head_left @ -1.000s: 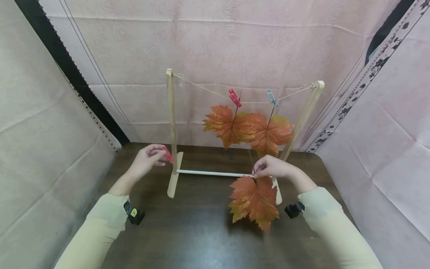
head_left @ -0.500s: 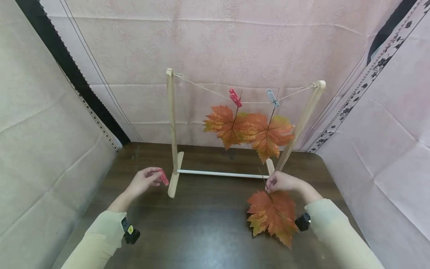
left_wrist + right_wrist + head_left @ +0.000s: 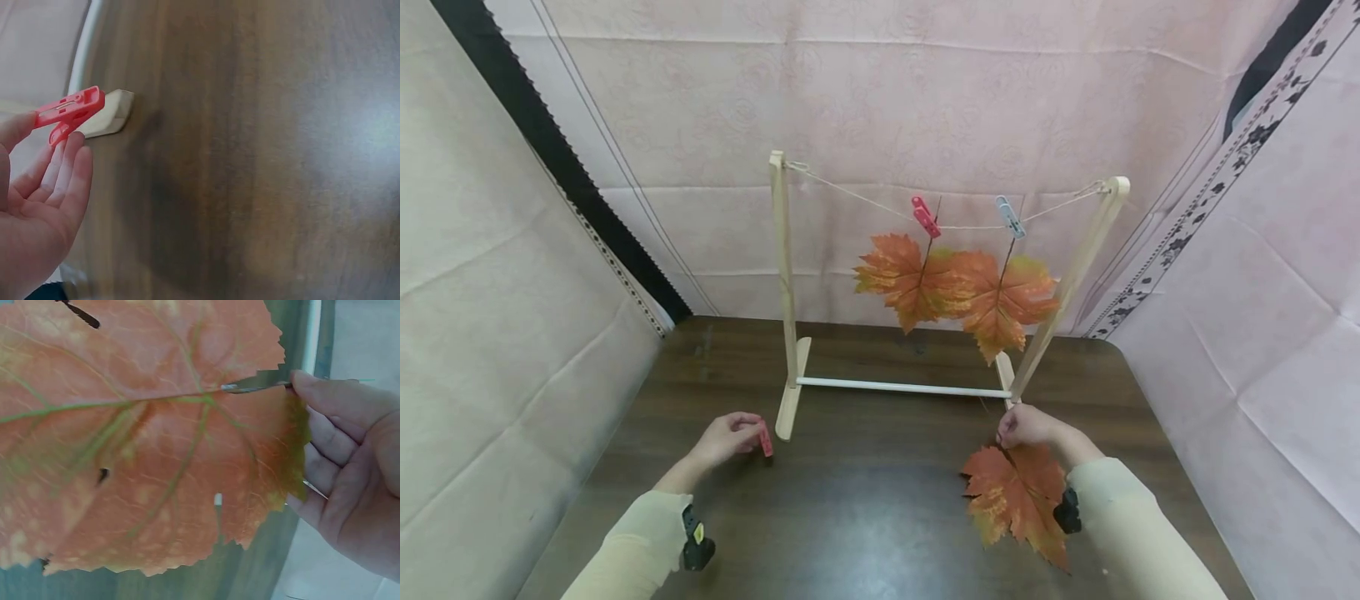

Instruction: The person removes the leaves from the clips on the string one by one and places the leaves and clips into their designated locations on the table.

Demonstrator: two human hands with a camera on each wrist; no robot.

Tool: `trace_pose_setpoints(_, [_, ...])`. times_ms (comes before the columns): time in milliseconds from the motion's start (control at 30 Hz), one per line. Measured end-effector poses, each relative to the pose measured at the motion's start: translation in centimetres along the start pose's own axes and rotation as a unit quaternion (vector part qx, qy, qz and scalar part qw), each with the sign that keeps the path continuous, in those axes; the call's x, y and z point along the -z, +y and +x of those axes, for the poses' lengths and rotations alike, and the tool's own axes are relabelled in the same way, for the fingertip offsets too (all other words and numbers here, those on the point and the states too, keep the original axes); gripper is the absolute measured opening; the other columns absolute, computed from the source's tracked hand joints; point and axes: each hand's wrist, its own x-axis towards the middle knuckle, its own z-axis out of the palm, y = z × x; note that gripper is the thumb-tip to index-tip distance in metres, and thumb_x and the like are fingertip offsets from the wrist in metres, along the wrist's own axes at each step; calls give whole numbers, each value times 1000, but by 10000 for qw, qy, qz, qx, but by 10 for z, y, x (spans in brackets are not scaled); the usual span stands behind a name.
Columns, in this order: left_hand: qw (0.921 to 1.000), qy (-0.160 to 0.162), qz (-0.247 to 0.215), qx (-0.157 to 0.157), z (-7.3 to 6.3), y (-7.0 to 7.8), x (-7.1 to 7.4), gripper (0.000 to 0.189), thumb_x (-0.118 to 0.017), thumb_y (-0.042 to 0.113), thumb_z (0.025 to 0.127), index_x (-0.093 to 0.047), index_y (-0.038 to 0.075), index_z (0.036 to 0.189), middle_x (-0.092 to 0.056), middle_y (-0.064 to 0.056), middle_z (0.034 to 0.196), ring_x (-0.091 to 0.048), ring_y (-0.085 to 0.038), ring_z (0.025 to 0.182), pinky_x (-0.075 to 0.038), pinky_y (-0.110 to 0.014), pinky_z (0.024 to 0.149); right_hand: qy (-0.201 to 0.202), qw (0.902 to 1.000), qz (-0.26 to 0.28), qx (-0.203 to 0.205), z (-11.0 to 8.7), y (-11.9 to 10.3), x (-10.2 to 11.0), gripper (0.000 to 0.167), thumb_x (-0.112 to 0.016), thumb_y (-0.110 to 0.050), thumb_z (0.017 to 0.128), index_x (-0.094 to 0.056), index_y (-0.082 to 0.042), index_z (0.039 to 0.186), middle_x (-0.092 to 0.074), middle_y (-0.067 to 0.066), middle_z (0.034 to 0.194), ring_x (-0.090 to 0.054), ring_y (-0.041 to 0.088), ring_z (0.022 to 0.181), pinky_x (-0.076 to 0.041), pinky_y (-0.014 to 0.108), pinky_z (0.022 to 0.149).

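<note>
My left hand (image 3: 726, 440) pinches a red clothespin (image 3: 72, 111) between thumb and fingers, low over the table just left of the rack's left foot. In the right wrist view, the thumb and fingers of my right hand (image 3: 350, 444) pinch the thin stem of an orange maple leaf (image 3: 156, 437). That leaf hangs below the hand, in front of the rack's right foot. Two more leaves hang from the string (image 3: 853, 193): one under a red clothespin (image 3: 926, 217), the other (image 3: 1000, 300) under a light blue clothespin (image 3: 1011, 217). These two overlap at their edges.
A wooden rack stands on the brown table (image 3: 850, 517), with a left post (image 3: 785, 275), a right post (image 3: 1071, 283) and a white crossbar (image 3: 902, 387) low between them. Pale cloth (image 3: 880, 100) encloses the back and both sides.
Both hands have come down and nearer, away from the rack. The left still carries the red clothespin, and the right has carried its leaf right and toward the front.
</note>
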Motion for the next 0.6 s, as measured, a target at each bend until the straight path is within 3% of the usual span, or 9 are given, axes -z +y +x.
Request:
trace_pose_setpoints(300, [9969,310,615,383,5,-17,-5,37,-57,19,92,-54,-12,112,-66,-22,97,-64,-20,80,-55,-31,67,639,9973,-10,-349,3,7,-14,9,-68,6,74,-68,6,83,-70,10,75,-60,10,68,-51,26,61])
trace_pose_setpoints(600, [9898,589,1166,574,6,-23,-8,39,-57,25,92,-56,-10,111,-64,-20,94,-57,-20,76,-46,-25,60,1071,9923,-127,-602,2,9,-18,15,-68,3,76,-68,6,90,-70,11,78,-63,14,70,-53,30,64])
